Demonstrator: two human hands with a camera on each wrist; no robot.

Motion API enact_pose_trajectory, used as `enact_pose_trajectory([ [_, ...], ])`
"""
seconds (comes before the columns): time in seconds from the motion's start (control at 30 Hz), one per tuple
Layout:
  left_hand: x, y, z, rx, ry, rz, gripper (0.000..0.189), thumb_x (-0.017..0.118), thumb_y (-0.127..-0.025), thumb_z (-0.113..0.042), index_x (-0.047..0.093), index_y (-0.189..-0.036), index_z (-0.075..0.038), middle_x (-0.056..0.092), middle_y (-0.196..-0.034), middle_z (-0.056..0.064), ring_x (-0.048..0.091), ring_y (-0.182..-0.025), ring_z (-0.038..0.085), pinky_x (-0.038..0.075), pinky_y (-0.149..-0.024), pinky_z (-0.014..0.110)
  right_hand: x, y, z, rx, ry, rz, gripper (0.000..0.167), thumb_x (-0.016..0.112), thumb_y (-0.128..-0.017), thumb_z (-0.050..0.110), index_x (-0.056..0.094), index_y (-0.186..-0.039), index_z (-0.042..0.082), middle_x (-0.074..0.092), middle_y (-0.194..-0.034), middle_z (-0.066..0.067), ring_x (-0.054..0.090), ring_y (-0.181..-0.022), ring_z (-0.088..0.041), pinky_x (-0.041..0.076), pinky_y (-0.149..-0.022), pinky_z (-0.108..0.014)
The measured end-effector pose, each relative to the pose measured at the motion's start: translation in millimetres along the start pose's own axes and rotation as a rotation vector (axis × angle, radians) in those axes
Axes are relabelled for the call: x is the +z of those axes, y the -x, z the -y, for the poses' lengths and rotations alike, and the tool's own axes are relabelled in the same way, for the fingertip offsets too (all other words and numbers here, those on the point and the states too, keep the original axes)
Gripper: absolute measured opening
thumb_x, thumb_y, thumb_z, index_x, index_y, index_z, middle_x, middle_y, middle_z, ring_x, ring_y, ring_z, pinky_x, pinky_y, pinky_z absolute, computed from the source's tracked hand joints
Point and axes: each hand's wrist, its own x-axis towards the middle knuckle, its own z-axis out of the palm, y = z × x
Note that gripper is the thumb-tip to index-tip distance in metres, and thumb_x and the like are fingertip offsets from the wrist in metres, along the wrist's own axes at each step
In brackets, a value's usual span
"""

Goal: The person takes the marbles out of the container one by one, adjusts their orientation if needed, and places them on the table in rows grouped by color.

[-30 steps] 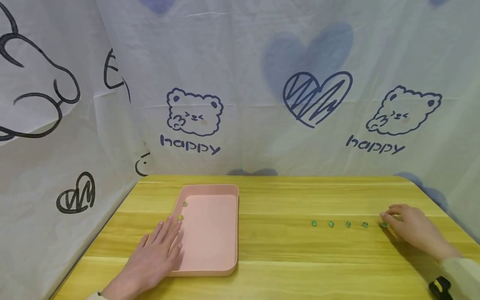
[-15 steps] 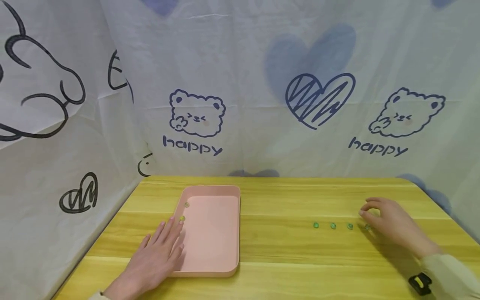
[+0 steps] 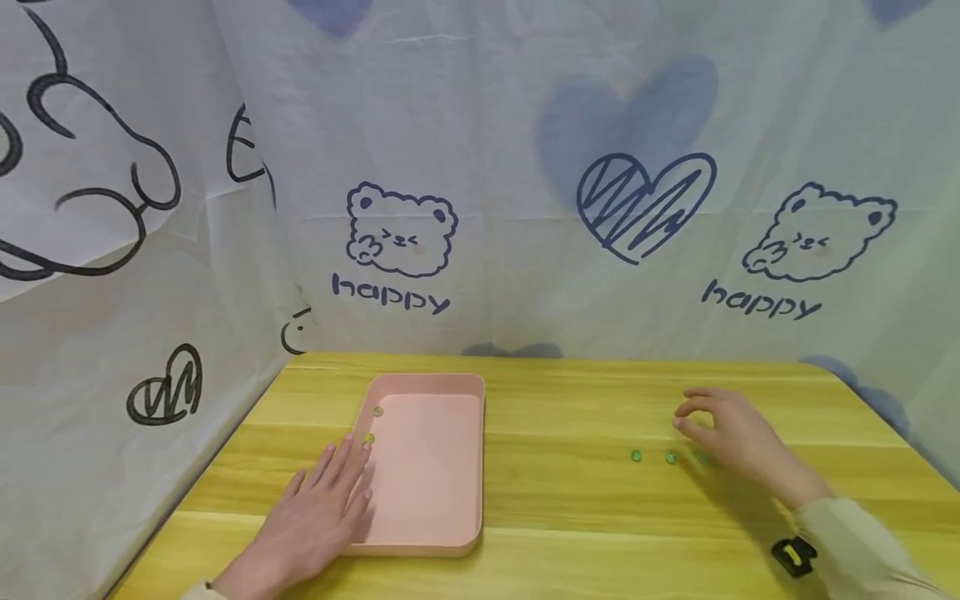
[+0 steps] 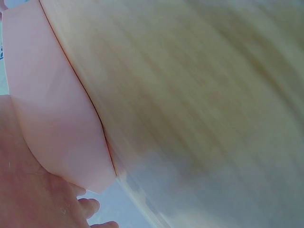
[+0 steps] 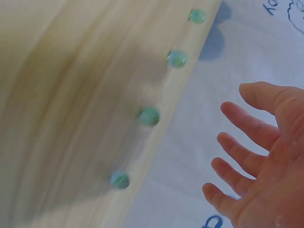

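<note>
My left hand (image 3: 307,521) lies flat with straight fingers over the left rim of a pink tray (image 3: 427,475). Inside the tray, near its left wall, are a pale marble (image 3: 378,411) and a yellow-green marble (image 3: 369,438) just past the fingertips. My right hand (image 3: 731,437) hovers above a row of green glass marbles on the table; thumb and fingers are loosely bent and apart, holding nothing. Left of it are one marble (image 3: 636,456) and another (image 3: 671,458); a third (image 3: 704,458) is partly covered by the hand. In the right wrist view, several marbles (image 5: 149,116) form a line.
The wood-grain table (image 3: 555,508) carries the tray at left and the marbles at right. Behind it hangs a white printed cloth (image 3: 510,275), which also covers the left side. A black band (image 3: 795,556) is on the right sleeve.
My right hand has moved left along the marble row, from the rightmost marble to above the third from the left, covering those to the right. My left hand stays on the tray.
</note>
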Motion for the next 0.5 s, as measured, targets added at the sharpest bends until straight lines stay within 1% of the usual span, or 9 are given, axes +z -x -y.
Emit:
enact_pose_trajectory([
  [0.27, 0.5, -0.1, 0.8, 0.000, 0.003, -0.003, 0.057, 0.034, -0.107, -0.041, 0.028, -0.157, -0.013, 0.017, -0.162, 0.013, 0.018, -0.146, 0.038, 0.020, -0.109, 0.067, 9, -12.3, 27, -0.030, -0.023, 0.016, 0.011, 0.069, -0.092, 0.019, 0.074, -0.097, 0.011, 0.057, -0.131, -0.026, 0.048, -0.121, -0.051, 0.036, -0.098, -0.065],
  [0.5, 0.4, 0.1, 0.7, -0.002, 0.002, -0.008, 0.057, 0.035, -0.107, -0.040, 0.029, -0.156, -0.014, 0.017, -0.162, 0.012, 0.018, -0.146, 0.038, 0.020, -0.109, 0.066, 20, -24.5, 52, -0.063, -0.069, 0.031, 0.013, 0.067, -0.094, 0.020, 0.073, -0.101, 0.011, 0.056, -0.134, -0.022, 0.045, -0.125, -0.047, 0.035, -0.101, -0.064],
])
